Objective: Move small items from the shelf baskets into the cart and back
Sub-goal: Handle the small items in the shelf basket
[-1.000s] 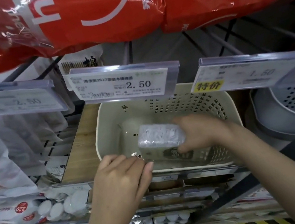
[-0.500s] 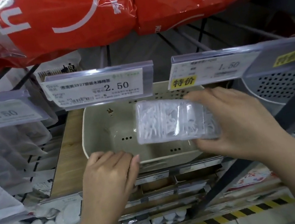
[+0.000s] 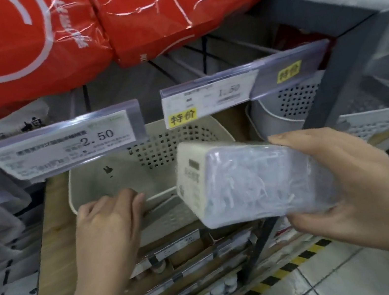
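- Holding a clear-wrapped pack [image 3: 254,183] of small white things in the right hand [image 3: 346,188], with fingers over the top and thumb under it, a tight grip on the pack.
- Hanging in the air, that pack, tilted, in front of the cream basket [image 3: 139,167] and over its right front corner, not inside it.
- Showing a cream label end on the pack's left side, with dark print too blurry to read.
- Resting the left hand [image 3: 108,222] on the front rim of the cream basket, fingers lying flat and loose, gripping nothing.
- Sitting on a wooden shelf [image 3: 55,231], that basket, with holes in its back wall.
- Standing just to the right, a grey basket [image 3: 293,109] with holes too.
- Hanging above the baskets, a price tag [image 3: 65,144] reading 2.50 and another price tag [image 3: 210,97] with a yellow sticker, its number blurry.
- Lying on the upper shelf, big red bags [image 3: 89,28] in shiny wrap.
- Running along the floor below, a yellow and black stripe [image 3: 271,279].
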### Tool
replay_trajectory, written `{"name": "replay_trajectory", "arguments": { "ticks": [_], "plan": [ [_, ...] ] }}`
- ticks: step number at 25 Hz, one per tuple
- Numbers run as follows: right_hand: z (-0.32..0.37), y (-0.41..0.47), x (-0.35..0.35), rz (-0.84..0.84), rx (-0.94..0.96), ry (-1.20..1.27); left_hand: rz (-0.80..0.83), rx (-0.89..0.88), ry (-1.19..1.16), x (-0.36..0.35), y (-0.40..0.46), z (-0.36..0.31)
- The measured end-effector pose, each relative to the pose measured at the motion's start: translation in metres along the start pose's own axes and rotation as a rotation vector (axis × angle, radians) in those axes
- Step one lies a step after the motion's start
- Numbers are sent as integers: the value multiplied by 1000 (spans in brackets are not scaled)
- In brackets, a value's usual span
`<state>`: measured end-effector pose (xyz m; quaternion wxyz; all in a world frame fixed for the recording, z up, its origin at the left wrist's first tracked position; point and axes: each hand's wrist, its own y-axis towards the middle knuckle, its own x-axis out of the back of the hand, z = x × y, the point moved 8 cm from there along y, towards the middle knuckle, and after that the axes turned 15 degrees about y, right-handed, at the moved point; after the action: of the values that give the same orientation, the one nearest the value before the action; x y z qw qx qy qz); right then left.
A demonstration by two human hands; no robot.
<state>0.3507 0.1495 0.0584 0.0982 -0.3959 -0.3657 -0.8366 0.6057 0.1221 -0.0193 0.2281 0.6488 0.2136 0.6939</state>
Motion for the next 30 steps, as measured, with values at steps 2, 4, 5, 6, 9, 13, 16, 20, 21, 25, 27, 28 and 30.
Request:
{"name": "replay_trajectory", "arguments": {
  "ticks": [2,4,5,6,9,13,16,20,21,25,27,28,30],
  "plan": [
    [-13,-19,10,-51,-158,141,13,-9,1,-3,2,-2],
    [-28,-44,17,-86,-296,243,11,0,13,1,-1,-7],
    [-37,-57,20,-100,-360,270,-2,-4,30,5,-2,-12],
    [-45,-70,24,-119,-423,299,-25,-28,41,11,-4,-22],
    [-71,-116,38,-207,-586,377,-121,-213,-35,32,-12,-83],
    [-118,-193,68,-377,-768,427,-13,-476,-260,31,-21,-211],
    [-161,-278,102,-598,-939,465,152,-689,-413,21,-33,-321],
    [-204,-391,145,-847,-1125,482,333,-894,-525,-5,-52,-468],
    [-211,-412,153,-908,-1160,479,364,-918,-536,-12,-55,-498],
    [-239,-482,180,-1137,-1284,475,633,-1014,-496,-59,-86,-593],
    [-263,-503,191,-1207,-1333,481,727,-1021,-483,-84,-91,-616],
    [-276,-510,195,-1235,-1360,485,775,-1011,-477,-98,-90,-625],
    [-306,-520,201,-1273,-1406,513,839,-995,-468,-128,-82,-643]
  ]
}}
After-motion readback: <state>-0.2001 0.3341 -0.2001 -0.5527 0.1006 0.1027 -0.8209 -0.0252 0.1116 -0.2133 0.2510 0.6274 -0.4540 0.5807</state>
